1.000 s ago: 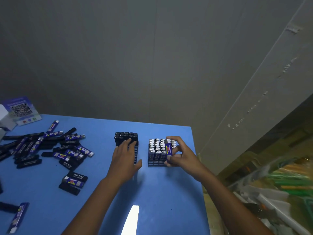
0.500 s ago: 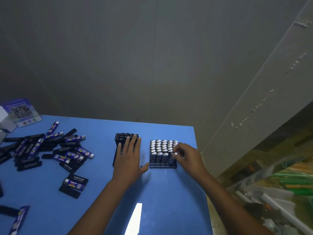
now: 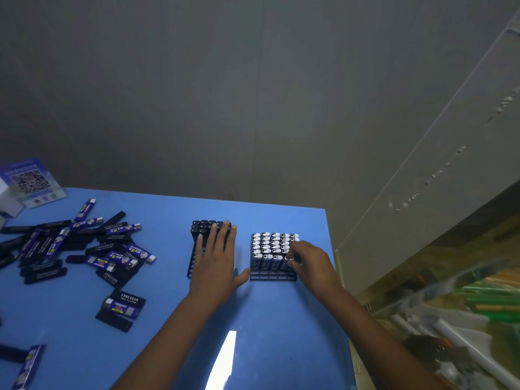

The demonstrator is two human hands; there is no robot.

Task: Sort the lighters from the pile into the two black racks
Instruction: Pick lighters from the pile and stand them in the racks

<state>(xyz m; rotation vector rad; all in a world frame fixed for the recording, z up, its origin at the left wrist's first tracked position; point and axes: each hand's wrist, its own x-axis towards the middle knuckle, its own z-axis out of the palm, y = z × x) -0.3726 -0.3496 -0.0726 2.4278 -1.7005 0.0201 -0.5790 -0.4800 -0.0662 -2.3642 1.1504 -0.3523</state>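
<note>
Loose lighters (image 3: 84,249) at table (image 3: 168,319) left; left rack (image 3: 197,249) beside right rack (image 3: 273,274), centre-right.

Dim bluish light, white glare streak on the blue table (image 3: 168,319), wide-angle bending at edges, blurred lower-right clutter

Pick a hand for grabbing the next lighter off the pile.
Left. The left hand lies flat and free on the left rack, on the pile's side. The right hand's fingers are busy on a lighter in the right rack.
</note>
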